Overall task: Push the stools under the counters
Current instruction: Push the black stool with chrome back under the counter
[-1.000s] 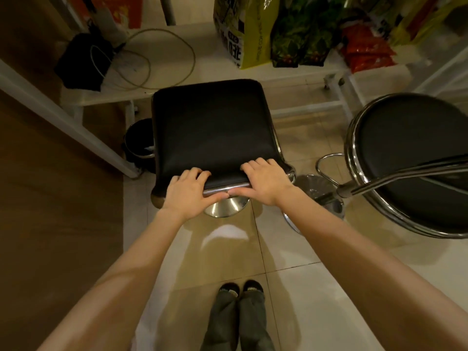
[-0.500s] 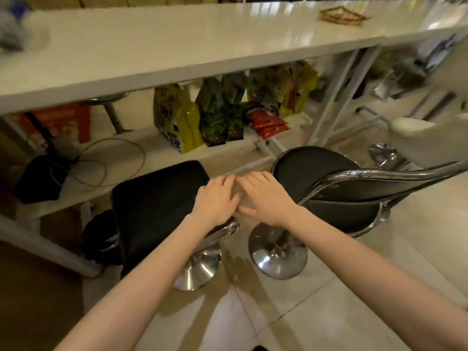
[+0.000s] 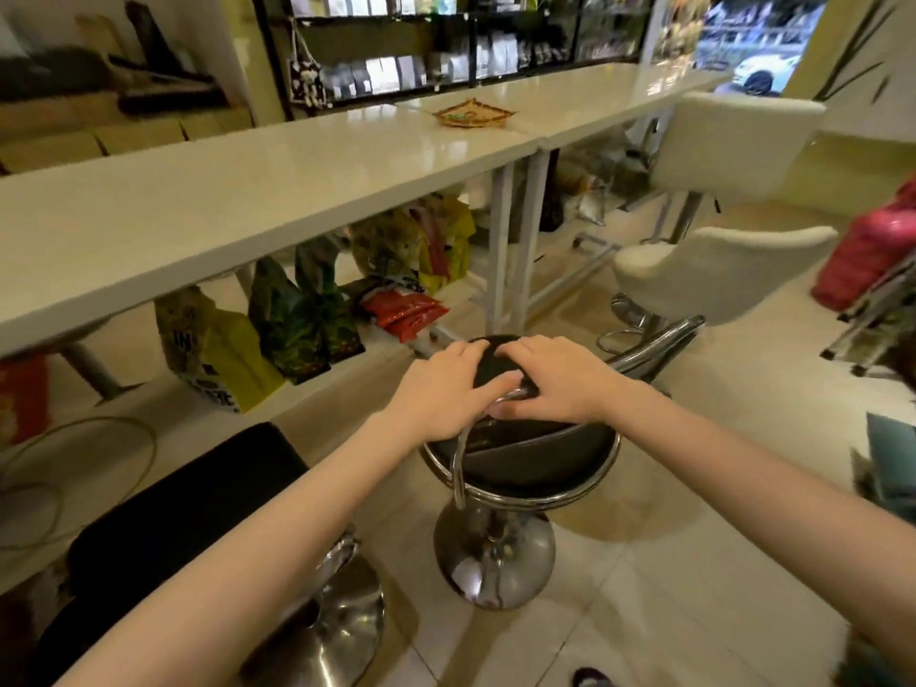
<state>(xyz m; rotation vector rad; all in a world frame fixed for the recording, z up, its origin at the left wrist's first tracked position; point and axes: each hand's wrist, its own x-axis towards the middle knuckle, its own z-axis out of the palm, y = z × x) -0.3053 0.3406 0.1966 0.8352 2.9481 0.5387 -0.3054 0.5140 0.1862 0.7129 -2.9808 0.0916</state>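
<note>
A round black stool (image 3: 535,463) with a chrome rim, chrome backrest bar and chrome base stands on the tiles in front of the white counter (image 3: 277,190). My left hand (image 3: 446,386) and my right hand (image 3: 555,384) both rest on its backrest, fingers curled over the padded top and the chrome bar. A square black stool (image 3: 188,498) stands at the lower left, its far edge near the counter's low shelf. Two white upholstered stools (image 3: 718,275) stand further right along the counter.
Bags of goods (image 3: 307,319) fill the low shelf under the counter, and white counter legs (image 3: 510,250) stand just beyond the round stool. A woven tray (image 3: 473,113) lies on the countertop. Dark shelving lines the back wall. A pink bag (image 3: 872,250) sits at the right.
Both hands left the square stool's edge and moved right onto the round stool's backrest. My view lifted from the floor to the counter and turned right.
</note>
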